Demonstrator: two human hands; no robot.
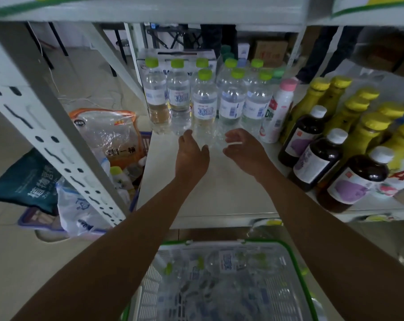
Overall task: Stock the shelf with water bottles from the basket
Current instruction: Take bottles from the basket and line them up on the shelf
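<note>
Several clear water bottles with lime-green caps (204, 105) stand in rows at the back of the white shelf (208, 191). My left hand (190, 156) and my right hand (244, 149) reach in over the shelf, one at each side of the base of the front middle bottle. The fingers of both are loosely curled and hold nothing; whether they touch the bottle is unclear. A white strip sits on a finger of my right hand. Below the shelf, a white basket with a green rim (296, 256) holds several more water bottles lying down.
Dark bottles with white caps (317, 158) and yellow-capped bottles (367, 126) fill the shelf's right side; a pink-capped white bottle (278, 112) stands beside the water. A perforated shelf upright (45, 126) slants at left. Bags and a purple basket (34, 218) sit on the floor.
</note>
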